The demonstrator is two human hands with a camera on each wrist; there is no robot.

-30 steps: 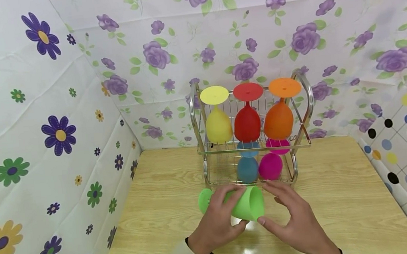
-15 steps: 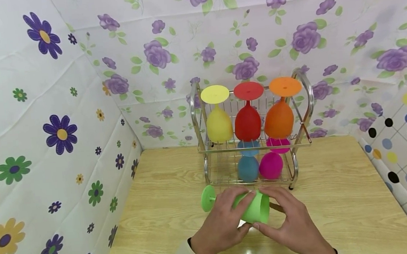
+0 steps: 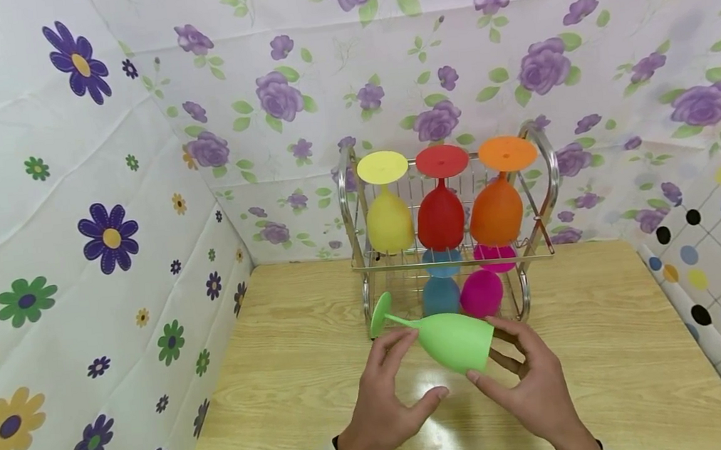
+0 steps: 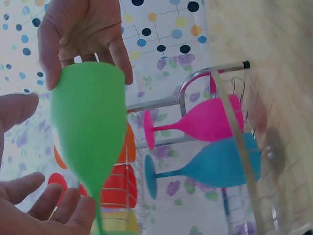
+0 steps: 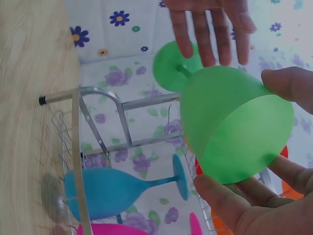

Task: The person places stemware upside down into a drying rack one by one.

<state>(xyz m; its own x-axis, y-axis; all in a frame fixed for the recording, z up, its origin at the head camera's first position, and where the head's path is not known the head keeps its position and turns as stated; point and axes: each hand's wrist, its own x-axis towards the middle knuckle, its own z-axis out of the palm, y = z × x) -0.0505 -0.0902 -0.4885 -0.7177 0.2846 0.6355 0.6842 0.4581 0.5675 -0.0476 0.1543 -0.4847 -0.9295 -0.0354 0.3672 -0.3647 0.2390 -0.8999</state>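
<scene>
A green plastic goblet (image 3: 456,339) is tilted on its side above the table, its foot to the left and its mouth to the right. My right hand (image 3: 532,385) pinches the bowl near the rim, thumb on one side and fingers on the other, as the right wrist view shows with the goblet (image 5: 215,112). Beside the stem is my left hand (image 3: 385,401), thumb spread away from the fingers and nothing gripped. Its fingertips lie close to the stem; in the left wrist view I cannot tell if these fingers (image 4: 73,208) touch it.
Just beyond the hands a two-tier metal rack (image 3: 454,264) stands on the wooden table (image 3: 292,331). Upside-down yellow (image 3: 389,222), red (image 3: 441,218) and orange goblets (image 3: 497,213) fill its top tier. Blue (image 3: 440,295) and magenta goblets (image 3: 482,293) sit below. Patterned cloth surrounds the table.
The left hand has let go of the green goblet's bowl and opened. The right hand, first apart, now holds the rim end. The goblet has risen slightly, its foot tipping upward.
</scene>
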